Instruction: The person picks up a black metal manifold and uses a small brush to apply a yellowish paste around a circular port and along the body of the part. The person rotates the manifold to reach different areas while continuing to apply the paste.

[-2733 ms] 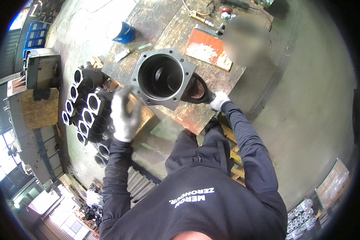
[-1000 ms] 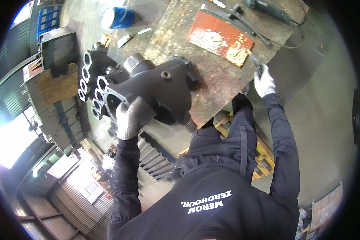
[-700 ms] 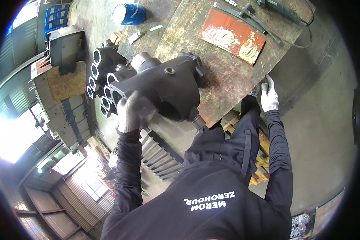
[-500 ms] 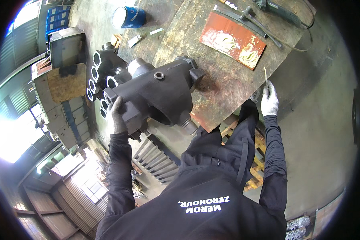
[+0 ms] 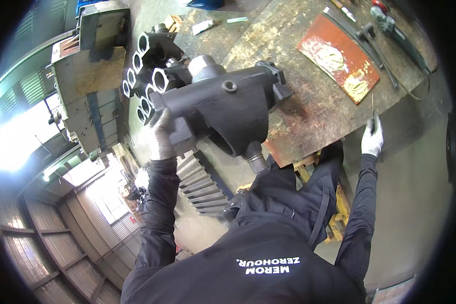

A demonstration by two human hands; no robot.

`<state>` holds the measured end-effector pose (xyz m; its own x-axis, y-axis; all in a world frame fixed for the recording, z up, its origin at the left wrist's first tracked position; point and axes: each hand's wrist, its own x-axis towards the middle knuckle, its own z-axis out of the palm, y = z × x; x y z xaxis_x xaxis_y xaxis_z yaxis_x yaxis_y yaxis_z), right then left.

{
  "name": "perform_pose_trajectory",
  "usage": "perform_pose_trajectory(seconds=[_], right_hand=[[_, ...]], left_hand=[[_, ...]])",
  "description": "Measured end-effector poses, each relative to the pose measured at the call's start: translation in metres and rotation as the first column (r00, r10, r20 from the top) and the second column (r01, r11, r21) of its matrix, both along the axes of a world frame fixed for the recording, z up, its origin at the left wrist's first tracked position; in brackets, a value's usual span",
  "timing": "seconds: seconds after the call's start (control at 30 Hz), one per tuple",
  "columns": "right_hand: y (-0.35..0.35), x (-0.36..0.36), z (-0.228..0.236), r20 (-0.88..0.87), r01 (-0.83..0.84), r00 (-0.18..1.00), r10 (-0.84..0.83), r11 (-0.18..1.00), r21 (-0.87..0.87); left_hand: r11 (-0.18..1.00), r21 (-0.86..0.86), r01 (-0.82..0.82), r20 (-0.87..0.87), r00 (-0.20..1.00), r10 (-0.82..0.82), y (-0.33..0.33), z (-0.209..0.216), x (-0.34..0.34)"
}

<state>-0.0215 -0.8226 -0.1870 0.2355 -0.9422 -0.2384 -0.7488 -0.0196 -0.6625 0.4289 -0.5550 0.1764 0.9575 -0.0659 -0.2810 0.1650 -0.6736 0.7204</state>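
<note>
Gripping the flange at the left end of the black casting (image 5: 233, 96), the left hand (image 5: 160, 136) is gloved, its fingers bent over the rim. We find the right hand (image 5: 373, 137), also gloved, well apart to the right of the casting, closed on a thin tool (image 5: 373, 105) whose type is too small for us to determine. We record the casting over an edge of the workbench (image 5: 309, 119), one short pipe stub toward us; we cannot tell how it is supported beneath. Beyond and right of the casting, we note an orange board (image 5: 352, 57) bearing two patches of pale paste (image 5: 327, 57). Farther out on that side lie a long dark tool (image 5: 384, 63) and a power grinder (image 5: 404, 41). Left of the casting, we observe several similar castings (image 5: 162, 43) with pale rims. Beyond the casting, we see a white tube (image 5: 202, 27), a pale strip (image 5: 237, 20) and a blue bucket (image 5: 207, 4), partly out of view.
</note>
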Motion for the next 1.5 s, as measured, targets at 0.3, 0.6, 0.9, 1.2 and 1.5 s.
perform_pose_trajectory(seconds=[0.3, 0.6, 0.9, 1.2, 1.5], right_hand=[[0.004, 0.009, 0.01, -0.045, 0.051, 0.998, -0.047, 0.994, 0.1], [-0.015, 0.011, 0.035, -0.287, 0.062, 0.957, -0.041, 0.996, 0.064], [-0.019, 0.049, 0.016, -0.266, -0.144, 0.952, 0.149, 0.989, 0.039], [0.008, 0.045, 0.017, -0.254, -0.066, 0.963, 0.094, 0.991, 0.117], [0.045, 0.086, -0.02, 0.083, 0.104, 0.987, -0.134, 0.948, 0.301]], left_hand=[[0.997, -0.06, -0.043, 0.066, 0.997, 0.047, 0.006, -0.008, -0.023], [0.957, -0.175, -0.231, -0.032, 0.973, 0.229, -0.002, -0.016, -0.019], [0.988, -0.068, -0.136, 0.118, 0.982, 0.144, -0.004, -0.017, -0.025], [0.969, -0.156, -0.193, 0.022, 0.98, 0.199, 0.002, -0.017, -0.02], [0.92, -0.265, -0.29, -0.135, 0.955, 0.262, 0.014, -0.015, -0.011]])
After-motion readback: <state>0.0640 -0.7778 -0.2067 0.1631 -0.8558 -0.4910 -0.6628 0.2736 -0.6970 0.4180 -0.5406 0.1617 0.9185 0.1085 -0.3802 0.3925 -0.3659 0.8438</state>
